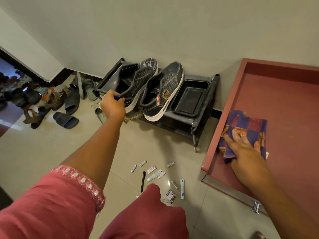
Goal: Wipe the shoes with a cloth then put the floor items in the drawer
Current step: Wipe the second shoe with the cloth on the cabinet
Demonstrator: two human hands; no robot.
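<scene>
1. The left hand (113, 105) grips the heel collar of the left shoe (136, 80), fingers curled over the rim. That shoe sits on the top shelf of the rack (203, 118), touching the right shoe (164, 90) beside it.
2. The right hand (245, 149) lies flat on the cloth (246, 125), fingers spread and straight, pressing it rather than gripping. The cloth lies inside the open drawer (224, 109), against its left wall.
3. The shoes look like canvas sneakers with thick white rubber soles: probably light, soft in the upper, stiff underneath. The collar is a fair handle for lifting, but it may fold under the weight of the sole; a hold round the heel or under the sole would likely steady the shoe better for wiping.
4. The cloth is a folded checked fabric, limp and light. It should bunch up easily in the fingers; gathering it into the palm ought to give a firmer wiping pad than a pinch at one corner.
5. The floor items (155, 175) lie scattered on the tiles between the rack and the person's knee: small tubes, packets and a pen (143, 181). They appear small, light and smooth, so on glossy tile they may slide away; pinching each from the sides, or sweeping several together, seems the safer way.
6. A black tray (189, 99) sits on the rack just right of the shoes.
</scene>
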